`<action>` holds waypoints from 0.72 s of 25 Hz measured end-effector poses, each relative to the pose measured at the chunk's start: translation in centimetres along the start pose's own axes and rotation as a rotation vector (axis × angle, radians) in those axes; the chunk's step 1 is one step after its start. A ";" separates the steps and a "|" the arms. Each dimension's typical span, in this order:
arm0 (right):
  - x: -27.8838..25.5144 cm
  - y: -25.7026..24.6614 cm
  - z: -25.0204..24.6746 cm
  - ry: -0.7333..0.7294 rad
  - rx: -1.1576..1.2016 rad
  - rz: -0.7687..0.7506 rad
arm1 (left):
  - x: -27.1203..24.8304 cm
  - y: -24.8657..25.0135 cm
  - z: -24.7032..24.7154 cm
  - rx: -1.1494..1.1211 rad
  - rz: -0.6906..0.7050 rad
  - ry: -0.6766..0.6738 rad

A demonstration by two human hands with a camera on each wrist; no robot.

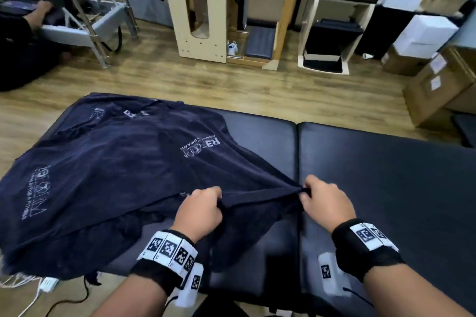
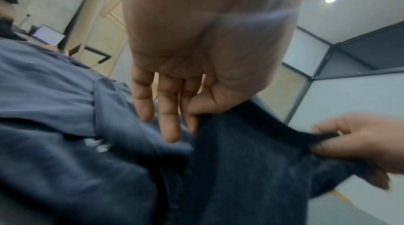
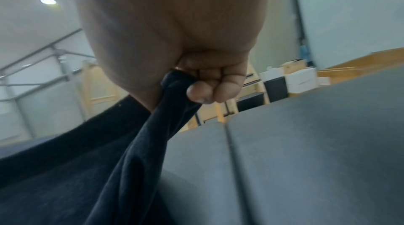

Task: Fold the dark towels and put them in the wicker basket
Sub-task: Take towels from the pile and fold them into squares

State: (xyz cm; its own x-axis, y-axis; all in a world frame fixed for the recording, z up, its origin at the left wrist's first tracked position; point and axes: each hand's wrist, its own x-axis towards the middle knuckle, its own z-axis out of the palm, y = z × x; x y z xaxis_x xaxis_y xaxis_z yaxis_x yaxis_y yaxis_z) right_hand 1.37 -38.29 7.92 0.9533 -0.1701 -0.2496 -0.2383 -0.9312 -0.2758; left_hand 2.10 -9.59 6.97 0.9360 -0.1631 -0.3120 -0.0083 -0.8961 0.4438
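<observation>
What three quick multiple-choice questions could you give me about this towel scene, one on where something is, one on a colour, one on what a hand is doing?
1. Where does the pile of dark towels lie?
A. On the left part of the black padded table
B. On the wooden floor
C. In a wicker basket

2. What colour is the printing on the towels?
A. Red
B. White
C. Yellow

3. What is the right hand doing?
A. Resting flat on the table
B. Hanging free in the air
C. Pinching the edge of a towel

Answers:
1. A: the head view shows the towels spread over the table's left cushion, and no basket is in view.
2. B: the logos on the cloth show white against the navy.
3. C: the right wrist view shows thumb and curled fingers clamped on the cloth, while the left hand holds the same edge further along.
</observation>
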 end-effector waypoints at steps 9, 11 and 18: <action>-3.9 17.2 -2.4 0.070 0.209 0.008 | 0.8 19.6 12.0 -0.046 0.387 -0.246; -4.8 19.2 -3.0 0.088 0.275 -0.063 | 0.4 22.7 14.8 0.010 0.417 -0.245; -7.2 23.7 -4.4 0.172 0.620 -0.301 | 0.0 25.7 16.4 -0.052 0.350 -0.172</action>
State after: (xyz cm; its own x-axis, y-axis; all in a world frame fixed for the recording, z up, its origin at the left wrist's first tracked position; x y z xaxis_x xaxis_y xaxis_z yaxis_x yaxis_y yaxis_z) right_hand -10.29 -60.53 7.26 0.9979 -0.0303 0.0567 0.0272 -0.5997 -0.7997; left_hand -3.91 -39.38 4.62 0.8074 -0.5254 -0.2684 -0.2941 -0.7528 0.5888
